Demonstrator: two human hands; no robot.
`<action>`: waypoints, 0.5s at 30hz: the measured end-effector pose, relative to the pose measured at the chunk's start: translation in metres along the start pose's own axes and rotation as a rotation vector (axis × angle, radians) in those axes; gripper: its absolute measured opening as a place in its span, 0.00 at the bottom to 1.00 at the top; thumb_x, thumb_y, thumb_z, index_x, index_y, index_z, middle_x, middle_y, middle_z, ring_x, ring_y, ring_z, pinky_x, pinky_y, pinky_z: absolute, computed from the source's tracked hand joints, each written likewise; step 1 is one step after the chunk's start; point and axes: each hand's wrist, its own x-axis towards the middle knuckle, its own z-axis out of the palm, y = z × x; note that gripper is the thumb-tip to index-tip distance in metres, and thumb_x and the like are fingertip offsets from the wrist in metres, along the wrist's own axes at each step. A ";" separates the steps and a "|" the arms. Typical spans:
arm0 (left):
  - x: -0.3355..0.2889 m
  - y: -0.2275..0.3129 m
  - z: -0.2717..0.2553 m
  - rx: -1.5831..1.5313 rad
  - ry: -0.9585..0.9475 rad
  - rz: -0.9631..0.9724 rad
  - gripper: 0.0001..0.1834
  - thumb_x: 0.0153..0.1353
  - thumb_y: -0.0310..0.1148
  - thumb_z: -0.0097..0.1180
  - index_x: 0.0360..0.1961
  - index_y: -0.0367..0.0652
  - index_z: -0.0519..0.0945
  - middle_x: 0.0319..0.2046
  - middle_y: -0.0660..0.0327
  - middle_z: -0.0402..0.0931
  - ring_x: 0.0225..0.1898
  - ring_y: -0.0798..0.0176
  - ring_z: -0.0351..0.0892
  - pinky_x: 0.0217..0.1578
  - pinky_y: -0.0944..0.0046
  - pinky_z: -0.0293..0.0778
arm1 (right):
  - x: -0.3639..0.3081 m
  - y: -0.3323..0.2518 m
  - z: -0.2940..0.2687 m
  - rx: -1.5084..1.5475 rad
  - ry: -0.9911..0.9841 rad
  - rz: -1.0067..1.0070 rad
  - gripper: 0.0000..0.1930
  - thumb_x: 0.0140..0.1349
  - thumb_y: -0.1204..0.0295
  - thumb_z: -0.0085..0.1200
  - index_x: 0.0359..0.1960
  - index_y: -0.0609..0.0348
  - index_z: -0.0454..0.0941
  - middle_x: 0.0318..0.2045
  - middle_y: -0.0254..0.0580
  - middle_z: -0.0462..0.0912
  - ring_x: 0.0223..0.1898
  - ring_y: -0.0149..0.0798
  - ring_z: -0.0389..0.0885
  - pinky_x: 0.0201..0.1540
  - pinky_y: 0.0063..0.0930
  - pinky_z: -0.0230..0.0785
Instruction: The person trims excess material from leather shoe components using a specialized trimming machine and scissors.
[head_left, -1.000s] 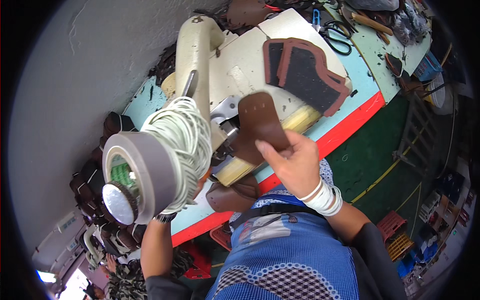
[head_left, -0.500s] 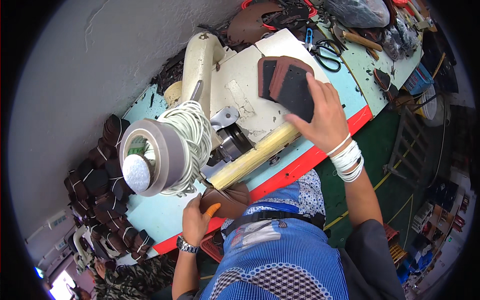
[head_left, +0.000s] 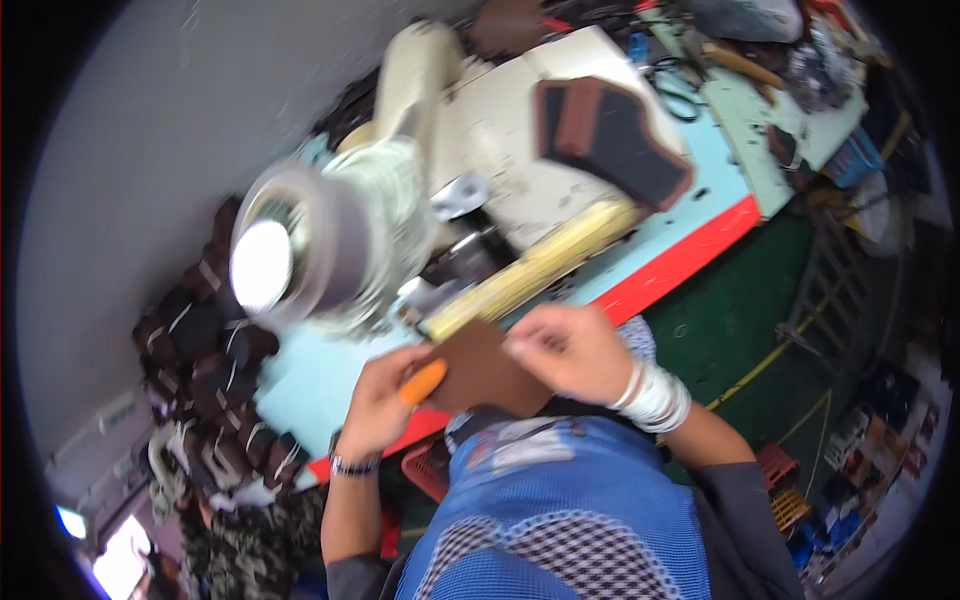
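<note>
The left hand [head_left: 383,400] pinches the left end of a brown leather piece [head_left: 487,375], its digit with the orange finger cover [head_left: 424,382] pressed on the upper face; blur hides whether one layer or several lie in that grip. The right hand [head_left: 572,355] is at the piece's far edge, fingers curled and tips drawn in close, but I cannot tell whether they clasp the leather or only brush it. So the piece spans the gap between the hands, just in front of the apron [head_left: 560,480]. Just beyond the grip is the near end of a yellow wooden bar [head_left: 535,270], with a metal roller [head_left: 470,250] behind it; up and left of the grip are a roll of tape [head_left: 310,240] and a coil of pale cord [head_left: 390,230]. Dark pieces with brown edging [head_left: 625,140] lie well beyond the right hand. If the right fingertips have only a thin corner, the leather could slip or swing down from the left hand. If layers are stacked, a careless tug could drag out two together or fan them crooked. Raised without clearance, the piece could snag on the bar's end, and fingers straying past it would come near the roller, should that be turning. The loops of white cord [head_left: 655,400] on the right wrist could also catch there.
</note>
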 end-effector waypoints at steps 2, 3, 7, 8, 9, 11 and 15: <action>0.016 0.008 -0.011 -0.127 -0.154 -0.082 0.15 0.62 0.34 0.50 0.40 0.29 0.73 0.30 0.56 0.76 0.27 0.60 0.80 0.30 0.64 0.81 | 0.007 0.006 0.002 0.093 0.071 0.089 0.11 0.54 0.70 0.57 0.29 0.69 0.79 0.20 0.44 0.80 0.23 0.33 0.80 0.27 0.25 0.72; 0.029 0.010 -0.016 -0.135 -0.188 -0.155 0.13 0.63 0.33 0.48 0.39 0.30 0.73 0.30 0.57 0.75 0.28 0.59 0.80 0.30 0.61 0.82 | 0.012 0.009 0.004 0.104 0.117 0.107 0.11 0.54 0.70 0.57 0.29 0.70 0.79 0.21 0.44 0.81 0.23 0.30 0.79 0.27 0.24 0.72; 0.040 0.013 -0.031 -0.232 -0.052 -0.145 0.16 0.65 0.33 0.42 0.46 0.30 0.67 0.39 0.54 0.72 0.29 0.57 0.80 0.33 0.55 0.82 | 0.033 0.007 0.010 0.132 0.081 0.285 0.13 0.54 0.68 0.57 0.29 0.72 0.79 0.19 0.45 0.81 0.22 0.30 0.78 0.26 0.23 0.70; 0.040 0.016 -0.033 -0.223 -0.051 -0.134 0.17 0.65 0.33 0.39 0.48 0.30 0.65 0.42 0.53 0.70 0.30 0.57 0.80 0.33 0.54 0.82 | 0.035 0.011 0.011 0.134 0.105 0.242 0.14 0.54 0.68 0.58 0.28 0.73 0.79 0.20 0.46 0.81 0.21 0.29 0.77 0.26 0.22 0.69; 0.042 0.015 -0.034 -0.218 -0.045 -0.136 0.17 0.65 0.33 0.39 0.48 0.30 0.65 0.42 0.53 0.70 0.30 0.57 0.80 0.33 0.54 0.82 | 0.036 0.008 0.009 0.141 0.102 0.240 0.14 0.54 0.68 0.58 0.28 0.73 0.79 0.20 0.46 0.81 0.21 0.29 0.77 0.26 0.22 0.69; 0.047 0.007 -0.031 -0.144 -0.114 -0.054 0.19 0.65 0.34 0.34 0.52 0.31 0.61 0.49 0.51 0.66 0.32 0.53 0.80 0.34 0.56 0.82 | 0.037 0.000 -0.004 0.069 0.062 0.257 0.14 0.54 0.67 0.57 0.28 0.72 0.79 0.20 0.46 0.81 0.21 0.30 0.78 0.26 0.23 0.69; 0.061 -0.001 -0.020 -0.087 -0.227 0.013 0.16 0.64 0.30 0.39 0.39 0.23 0.70 0.34 0.46 0.77 0.28 0.53 0.81 0.30 0.63 0.80 | 0.063 -0.048 -0.033 -0.482 -0.082 0.043 0.12 0.54 0.69 0.58 0.29 0.70 0.79 0.20 0.39 0.80 0.25 0.26 0.77 0.28 0.24 0.70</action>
